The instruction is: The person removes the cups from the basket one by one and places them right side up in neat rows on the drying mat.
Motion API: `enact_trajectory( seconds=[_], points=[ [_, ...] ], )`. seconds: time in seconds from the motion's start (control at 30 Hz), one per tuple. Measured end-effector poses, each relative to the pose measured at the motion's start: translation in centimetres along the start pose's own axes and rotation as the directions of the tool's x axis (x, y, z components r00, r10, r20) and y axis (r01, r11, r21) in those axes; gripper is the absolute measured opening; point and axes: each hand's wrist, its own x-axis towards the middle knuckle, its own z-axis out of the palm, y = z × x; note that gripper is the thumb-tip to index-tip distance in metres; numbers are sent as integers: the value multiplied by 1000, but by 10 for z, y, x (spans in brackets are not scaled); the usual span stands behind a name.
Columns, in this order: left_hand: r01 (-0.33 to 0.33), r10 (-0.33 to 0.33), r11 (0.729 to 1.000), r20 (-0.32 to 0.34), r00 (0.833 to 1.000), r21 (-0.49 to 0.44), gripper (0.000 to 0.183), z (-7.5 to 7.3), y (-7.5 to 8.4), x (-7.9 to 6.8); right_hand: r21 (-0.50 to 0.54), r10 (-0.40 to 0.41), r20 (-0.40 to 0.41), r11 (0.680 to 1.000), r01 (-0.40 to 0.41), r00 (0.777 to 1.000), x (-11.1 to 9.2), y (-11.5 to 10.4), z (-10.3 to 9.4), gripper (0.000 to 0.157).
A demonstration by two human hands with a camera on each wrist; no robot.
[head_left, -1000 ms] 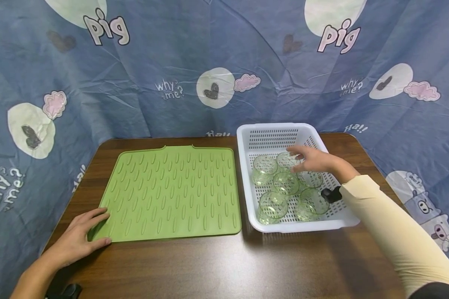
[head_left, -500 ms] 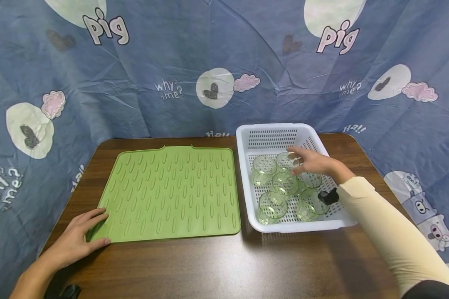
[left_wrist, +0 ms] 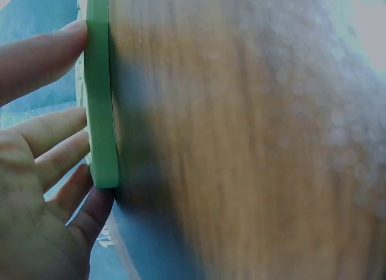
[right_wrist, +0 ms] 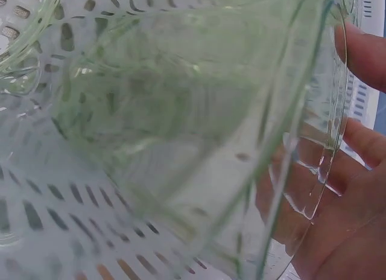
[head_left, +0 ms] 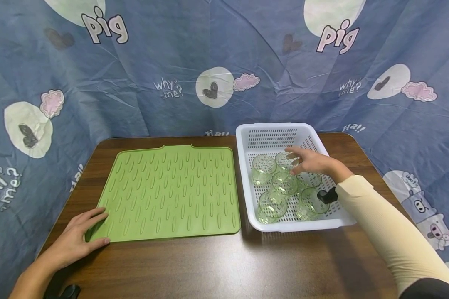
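In the head view, my left hand [head_left: 72, 241] rests at the near left corner of a green ridged mat [head_left: 172, 191]. Its fingers are extended, with fingertips and thumb touching the mat's edge [left_wrist: 99, 99] in the left wrist view. My right hand [head_left: 312, 161] is over a white slotted basket [head_left: 245, 182], its fingers spread beside the back right glasses. Several clear green-tinted glasses stand in the basket, among them a back glass [head_left: 283, 158] partly covered by my fingers. In the right wrist view, a near glass [right_wrist: 181, 111] blocks part of my hand; firm contact cannot be made out.
Mat and basket lie side by side on a dark brown wooden table [head_left: 194, 265], a narrow gap between them. Behind hangs a blue printed curtain [head_left: 179, 54]. The right sleeve [head_left: 389, 224] crosses the basket's right rim.
Both hands stay nearly where they were. The whole head view has shifted very slightly; mat, basket and glasses keep their places.
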Motion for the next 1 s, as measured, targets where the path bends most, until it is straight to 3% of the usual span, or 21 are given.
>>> enact_trajectory(
  seconds=[0.3,0.67,1.0],
  points=[
    [-7,8,1000,-9,1000,10,70,2,-2,-1,-4,-10,-19,1000,10,1000,3,1,3,91],
    [-23,23,1000,-23,999,7,70,3,-4,-1,-47,-54,-111,998,49,992,1,4,5,83],
    [-8,8,1000,-6,1000,0,70,2,-1,0,-18,-58,-202,998,55,978,-6,2,0,82]
  ],
)
